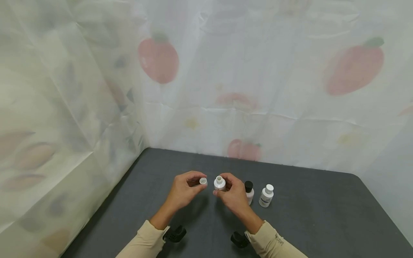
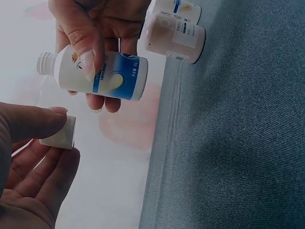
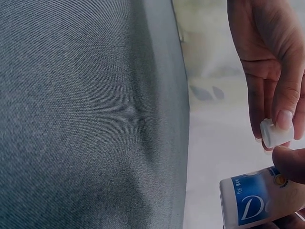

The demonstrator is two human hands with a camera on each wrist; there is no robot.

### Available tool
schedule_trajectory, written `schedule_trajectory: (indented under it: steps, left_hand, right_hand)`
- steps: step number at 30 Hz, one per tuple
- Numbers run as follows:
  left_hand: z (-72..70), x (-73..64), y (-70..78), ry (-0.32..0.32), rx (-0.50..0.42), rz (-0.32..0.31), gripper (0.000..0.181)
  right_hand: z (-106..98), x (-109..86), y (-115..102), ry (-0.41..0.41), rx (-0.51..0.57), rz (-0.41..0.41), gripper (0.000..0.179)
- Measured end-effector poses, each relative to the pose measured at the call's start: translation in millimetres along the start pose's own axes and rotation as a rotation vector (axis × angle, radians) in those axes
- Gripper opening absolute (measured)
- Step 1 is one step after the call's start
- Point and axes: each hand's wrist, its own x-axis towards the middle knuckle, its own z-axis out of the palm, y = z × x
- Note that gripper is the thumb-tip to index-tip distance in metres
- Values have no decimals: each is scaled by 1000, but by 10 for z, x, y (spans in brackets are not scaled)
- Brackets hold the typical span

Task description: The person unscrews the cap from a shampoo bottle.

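Observation:
Between thumb and fingers, my left hand (image 1: 184, 190) pinches a small white cap (image 2: 61, 133), its hollow side showing in the head view. Beside it my right hand (image 1: 235, 192) grips a white bottle (image 2: 102, 74) with a blue printed label. The bottle's threaded neck (image 2: 46, 64) is bare and its mouth shows open in the head view. Cap and bottle are held apart above the table, a short gap between them. In the right wrist view the bottle (image 3: 257, 200) is partly cut off by the frame edge.
Just right of my right hand stands a pale pink bottle with a black cap (image 1: 248, 186), partly hidden by that hand. Another white capped bottle (image 1: 266, 196) stands further right. A dark grey cloth covers the table (image 1: 309, 215); pale fruit-printed sheeting (image 1: 200, 125) hangs behind and at left.

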Motion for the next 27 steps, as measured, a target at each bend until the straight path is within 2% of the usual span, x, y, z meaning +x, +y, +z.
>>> schedule_trajectory:
  steps: [13,27]
  left_hand:
    - [13,-25,-60,-6,31,-8,23]
    - [23,-27,-67,-6,42,-51,23]
  right_hand:
    - [43,24,58,7,-59,6,41]
    - [69,20,105,4,-91,12,42]
